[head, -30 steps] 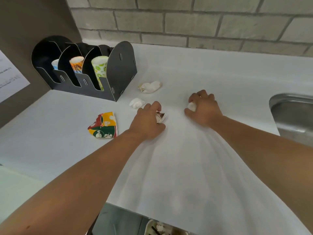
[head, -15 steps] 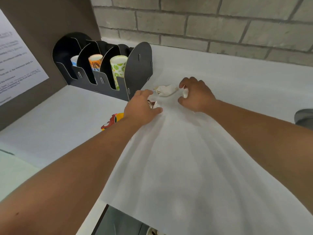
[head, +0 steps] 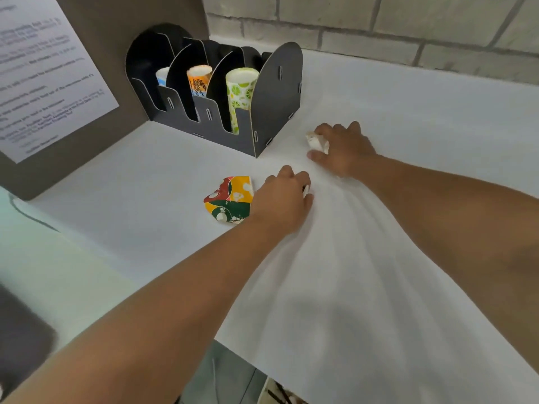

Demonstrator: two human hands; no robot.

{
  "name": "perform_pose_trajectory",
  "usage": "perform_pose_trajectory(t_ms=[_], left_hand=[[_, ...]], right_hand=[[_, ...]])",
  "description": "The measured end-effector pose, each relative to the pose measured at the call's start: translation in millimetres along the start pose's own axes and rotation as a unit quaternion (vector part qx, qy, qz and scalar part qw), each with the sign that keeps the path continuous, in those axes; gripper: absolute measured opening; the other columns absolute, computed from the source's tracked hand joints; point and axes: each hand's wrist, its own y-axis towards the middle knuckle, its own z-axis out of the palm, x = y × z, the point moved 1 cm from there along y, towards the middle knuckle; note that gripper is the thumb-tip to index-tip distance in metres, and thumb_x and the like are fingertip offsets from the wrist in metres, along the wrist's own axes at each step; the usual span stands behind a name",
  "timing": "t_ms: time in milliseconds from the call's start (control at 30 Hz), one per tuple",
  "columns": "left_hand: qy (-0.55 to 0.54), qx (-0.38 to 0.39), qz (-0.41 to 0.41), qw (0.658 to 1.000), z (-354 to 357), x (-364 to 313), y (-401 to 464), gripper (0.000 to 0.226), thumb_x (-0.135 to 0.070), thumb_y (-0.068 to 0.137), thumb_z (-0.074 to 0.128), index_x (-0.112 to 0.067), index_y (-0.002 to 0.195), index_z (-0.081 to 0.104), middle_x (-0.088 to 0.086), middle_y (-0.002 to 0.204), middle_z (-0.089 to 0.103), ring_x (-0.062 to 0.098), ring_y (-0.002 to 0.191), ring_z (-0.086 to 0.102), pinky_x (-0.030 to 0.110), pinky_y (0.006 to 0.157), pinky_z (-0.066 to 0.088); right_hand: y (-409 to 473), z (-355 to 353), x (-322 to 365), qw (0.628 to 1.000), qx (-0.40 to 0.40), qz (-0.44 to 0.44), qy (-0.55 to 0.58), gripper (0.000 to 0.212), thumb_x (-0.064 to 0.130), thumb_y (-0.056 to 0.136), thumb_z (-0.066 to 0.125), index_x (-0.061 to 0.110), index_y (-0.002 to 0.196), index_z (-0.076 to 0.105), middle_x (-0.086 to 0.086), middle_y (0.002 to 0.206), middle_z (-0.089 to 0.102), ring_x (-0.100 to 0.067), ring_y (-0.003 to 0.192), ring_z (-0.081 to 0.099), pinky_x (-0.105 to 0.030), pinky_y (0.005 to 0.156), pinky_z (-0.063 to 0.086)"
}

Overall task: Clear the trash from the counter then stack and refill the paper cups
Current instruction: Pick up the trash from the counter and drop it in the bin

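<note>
Over the last second both hands were carried toward the black cup holder [head: 262, 112]. The right hand [head: 344, 150] was moved from open counter to the crumpled white scrap [head: 316, 141] near the holder's corner, and that scrap was gripped together with the white piece already held. The left hand [head: 283, 199], closed on a small scrap [head: 305, 190], was brought just beside the flattened coloured cup [head: 230, 199]. The small white wad seen earlier beside the left hand was no longer visible on the counter.
</note>
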Motion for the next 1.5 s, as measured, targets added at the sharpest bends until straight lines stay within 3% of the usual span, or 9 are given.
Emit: perform_pose_trajectory(t_ms=[100,367,533,700,967,1067,1233,1367,1500], left_hand=[[-0.024,-0.003,0.006,1.0,-2,2,-8,0.026,-0.034,0.098,0.051,-0.019,0.119,0.057,0.01,0.115,0.052,0.031,0.098,0.058,0.037,0.075,0.05],[-0.093,-0.015,0.011,0.995,-23,4,-52,0.025,-0.033,0.092,0.059,-0.019,0.112,0.06,0.01,0.104,0.056,0.031,0.09,0.06,0.037,0.071,0.052],[-0.107,-0.073,0.01,0.991,-54,29,-79,0.039,-0.047,0.082,0.071,-0.025,0.113,0.06,0.003,0.108,0.054,0.023,0.097,0.055,0.035,0.079,0.049],[-0.125,-0.075,-0.021,0.989,-71,83,-77,0.061,-0.054,0.068,0.082,-0.022,0.115,0.061,0.005,0.108,0.052,0.03,0.107,0.051,0.03,0.081,0.039],[-0.088,0.011,-0.012,0.996,-50,87,-62,0.092,-0.071,0.055,0.08,-0.022,0.125,0.047,0.002,0.119,0.044,0.027,0.111,0.052,0.037,0.091,0.047],[-0.07,0.001,0.006,0.998,-43,87,-61,0.081,-0.065,0.063,0.079,-0.021,0.124,0.048,0.005,0.121,0.045,0.031,0.11,0.053,0.036,0.088,0.046],[-0.107,-0.029,0.101,0.989,-37,76,-98,0.047,-0.036,0.076,0.077,-0.017,0.115,0.058,0.008,0.112,0.052,0.03,0.095,0.057,0.031,0.075,0.042],[-0.137,-0.046,0.16,0.976,-37,53,-141,0.042,-0.028,0.075,0.078,-0.019,0.113,0.062,0.006,0.109,0.054,0.026,0.087,0.059,0.028,0.069,0.041],[-0.17,-0.069,0.203,0.962,-42,29,-179,0.043,-0.023,0.07,0.078,-0.019,0.109,0.062,0.003,0.104,0.053,0.025,0.084,0.057,0.026,0.065,0.036]], right_hand=[[-14,3,2,1.0,-0.03,0.008,-0.005,0.05,0.049,0.09,0.052,0.021,0.13,0.043,-0.009,0.121,0.056,-0.033,0.119,0.043,-0.041,0.085,0.041],[-101,-10,19,0.998,-0.043,0.044,0.026,0.046,0.046,0.09,0.052,0.016,0.124,0.051,-0.013,0.105,0.061,-0.034,0.103,0.053,-0.037,0.079,0.042],[-166,-25,40,0.991,-0.06,0.082,0.087,0.036,0.047,0.082,0.061,0.022,0.108,0.06,0.006,0.073,0.041,-0.027,0.085,0.05,-0.032,0.073,0.042],[-205,-27,78,0.989,-0.093,0.067,0.09,0.036,0.048,0.08,0.061,0.023,0.106,0.061,0.001,0.093,0.063,-0.026,0.101,0.05,-0.036,0.079,0.046],[-242,-17,118,0.984,-0.137,0.104,0.042,0.046,0.053,0.083,0.06,0.021,0.115,0.06,-0.001,0.102,0.064,-0.027,0.105,0.048,-0.033,0.075,0.036],[-262,-14,123,0.979,-0.144,0.134,0.052,0.045,0.053,0.082,0.06,0.022,0.115,0.061,0.0,0.101,0.063,-0.026,0.104,0.048,-0.033,0.074,0.036],[-300,-5,134,0.975,-0.154,0.152,0.051,0.042,0.053,0.08,0.063,0.023,0.11,0.063,0.002,0.096,0.063,-0.024,0.1,0.049,-0.032,0.071,0.037],[-328,-5,138,0.972,-0.178,0.142,0.058,0.039,0.05,0.079,0.064,0.022,0.105,0.065,0.002,0.092,0.064,-0.024,0.096,0.049,-0.034,0.071,0.041],[-358,-8,132,0.971,-0.194,0.124,0.068,0.037,0.048,0.077,0.067,0.021,0.102,0.064,0.004,0.087,0.063,-0.021,0.093,0.048,-0.031,0.067,0.036]])
